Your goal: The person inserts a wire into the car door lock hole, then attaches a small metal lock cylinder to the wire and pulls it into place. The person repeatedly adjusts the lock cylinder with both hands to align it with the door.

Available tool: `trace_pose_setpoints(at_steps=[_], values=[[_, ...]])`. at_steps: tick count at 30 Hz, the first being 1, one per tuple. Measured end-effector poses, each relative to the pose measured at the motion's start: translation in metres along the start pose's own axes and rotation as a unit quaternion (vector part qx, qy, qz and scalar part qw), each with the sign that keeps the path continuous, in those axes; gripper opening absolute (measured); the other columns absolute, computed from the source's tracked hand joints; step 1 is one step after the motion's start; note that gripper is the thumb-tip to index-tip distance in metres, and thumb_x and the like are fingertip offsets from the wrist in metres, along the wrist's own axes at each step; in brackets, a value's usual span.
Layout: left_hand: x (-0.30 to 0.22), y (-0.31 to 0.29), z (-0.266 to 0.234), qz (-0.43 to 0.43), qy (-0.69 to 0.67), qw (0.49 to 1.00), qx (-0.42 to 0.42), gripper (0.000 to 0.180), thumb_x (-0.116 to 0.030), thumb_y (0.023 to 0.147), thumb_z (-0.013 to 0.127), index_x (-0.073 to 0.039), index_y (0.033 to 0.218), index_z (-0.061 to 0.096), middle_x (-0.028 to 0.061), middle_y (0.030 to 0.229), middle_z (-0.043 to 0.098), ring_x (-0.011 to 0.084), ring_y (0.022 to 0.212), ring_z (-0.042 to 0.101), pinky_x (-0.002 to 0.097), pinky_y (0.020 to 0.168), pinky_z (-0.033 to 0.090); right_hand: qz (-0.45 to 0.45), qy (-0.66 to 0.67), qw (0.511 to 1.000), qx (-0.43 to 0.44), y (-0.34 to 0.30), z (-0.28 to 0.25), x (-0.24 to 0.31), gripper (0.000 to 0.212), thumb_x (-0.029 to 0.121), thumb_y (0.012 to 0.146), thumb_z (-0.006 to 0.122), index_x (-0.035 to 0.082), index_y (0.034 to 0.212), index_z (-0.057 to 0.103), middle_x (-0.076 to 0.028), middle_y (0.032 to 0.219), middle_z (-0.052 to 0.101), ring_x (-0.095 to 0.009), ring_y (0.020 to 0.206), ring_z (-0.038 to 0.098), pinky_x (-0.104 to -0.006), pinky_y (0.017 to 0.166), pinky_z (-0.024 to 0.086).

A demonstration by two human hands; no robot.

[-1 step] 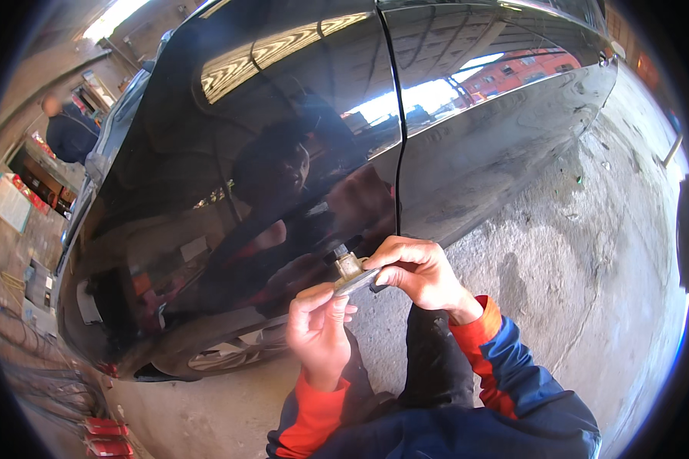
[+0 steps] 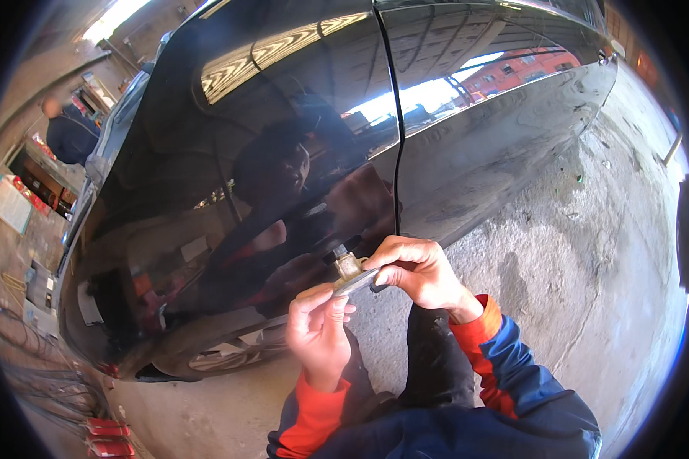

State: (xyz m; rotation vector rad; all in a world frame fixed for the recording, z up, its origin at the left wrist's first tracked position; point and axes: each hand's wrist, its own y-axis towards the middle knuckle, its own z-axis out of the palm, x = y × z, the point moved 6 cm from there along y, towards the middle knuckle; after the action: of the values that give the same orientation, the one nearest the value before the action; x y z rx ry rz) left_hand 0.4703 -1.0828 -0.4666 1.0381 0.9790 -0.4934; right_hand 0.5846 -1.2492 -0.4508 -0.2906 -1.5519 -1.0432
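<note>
Between my two hands is a small metal fitting (image 2: 349,266), with a flat grey plate at its base, a worn beige block on top and a dark grey tip. My left hand (image 2: 318,329) pinches the near left end of the plate between thumb and fingers. At the other end, thumb and bent fingers of my right hand (image 2: 415,274) close on the plate, where a small black piece sticks out below. Just beyond the fitting stands a glossy black car (image 2: 283,168); I cannot tell whether its tip touches the panel.
A car wheel (image 2: 230,353) shows at the lower left. Rough concrete floor (image 2: 536,268) spreads to the right. Dark cables (image 2: 46,379) and red objects (image 2: 107,437) lie at the lower left. Farther off, a person (image 2: 70,131) in dark clothes is beside cluttered shelving.
</note>
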Motion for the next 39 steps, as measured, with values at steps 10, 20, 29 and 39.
trace_pose_setpoints(at_steps=[10,20,29,39], values=[[-0.019,0.003,0.001,0.019,0.154,0.988,0.016,0.031,0.002,0.100,0.075,0.003,0.129,0.063,0.0126,0.117,0.072,0.0137,0.088,0.074,0.0248,0.070,0.060,0.065,0.028,0.997,-0.010,0.004,0.000,0.003,0.024,-0.012,0.093,0.073,0.000,0.112,0.080,-0.007,0.102,0.073,-0.015,0.096,0.071,-0.0312,0.088,0.057],[-0.016,0.010,-0.004,-0.040,0.077,0.996,-0.005,0.029,-0.002,0.098,0.080,-0.001,0.123,0.065,0.0089,0.112,0.071,0.0124,0.088,0.072,0.0246,0.069,0.060,0.039,0.052,0.998,-0.027,0.007,0.010,-0.001,0.022,-0.011,0.092,0.075,0.000,0.109,0.082,-0.005,0.097,0.072,-0.014,0.090,0.070,-0.0298,0.083,0.056],[-0.021,0.012,-0.003,-0.030,0.085,0.996,0.006,0.033,-0.005,0.098,0.081,-0.001,0.128,0.067,0.0067,0.110,0.071,0.0110,0.084,0.071,0.0224,0.067,0.058,0.037,0.045,0.997,-0.044,0.008,0.012,0.004,0.019,-0.010,0.090,0.079,0.000,0.106,0.082,-0.005,0.093,0.071,-0.012,0.086,0.068,-0.0288,0.080,0.055],[-0.025,0.014,-0.003,-0.076,0.104,0.992,0.010,0.033,-0.004,0.100,0.077,0.000,0.131,0.066,0.0079,0.110,0.075,0.0122,0.087,0.073,0.0241,0.069,0.059,0.079,0.100,0.991,-0.045,0.008,0.010,-0.001,0.014,-0.010,0.092,0.076,-0.001,0.101,0.079,-0.004,0.095,0.073,-0.010,0.088,0.067,-0.0281,0.081,0.054]])
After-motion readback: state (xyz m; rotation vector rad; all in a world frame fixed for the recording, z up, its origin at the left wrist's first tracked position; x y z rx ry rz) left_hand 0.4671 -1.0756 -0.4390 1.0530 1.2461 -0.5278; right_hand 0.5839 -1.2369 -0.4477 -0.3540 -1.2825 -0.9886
